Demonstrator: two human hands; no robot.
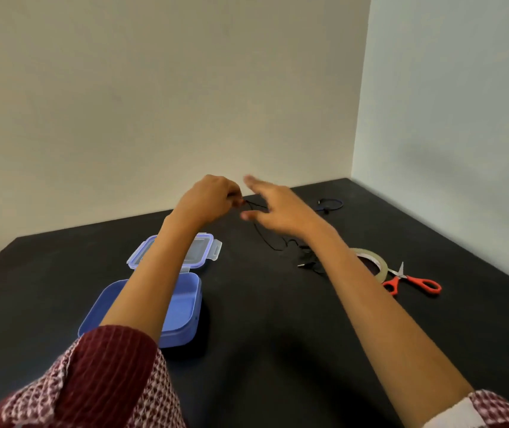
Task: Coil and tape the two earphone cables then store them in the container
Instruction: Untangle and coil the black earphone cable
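My left hand (208, 200) is raised over the black table and pinches one end of a thin black earphone cable (267, 239). The cable hangs down to the table, and its plug end lies near my right forearm. My right hand (278, 208) is beside the left, fingers spread, with the cable running just behind it; the hand is blurred. A second earphone cable (330, 205), dark blue, lies farther back on the right. The blue container (182, 307) stands open at the near left with its clear lid (207, 251) flipped back.
A roll of clear tape (376, 262) and red-handled scissors (414, 281) lie right of my right forearm. The black table (278, 319) meets pale walls at the back and on the right.
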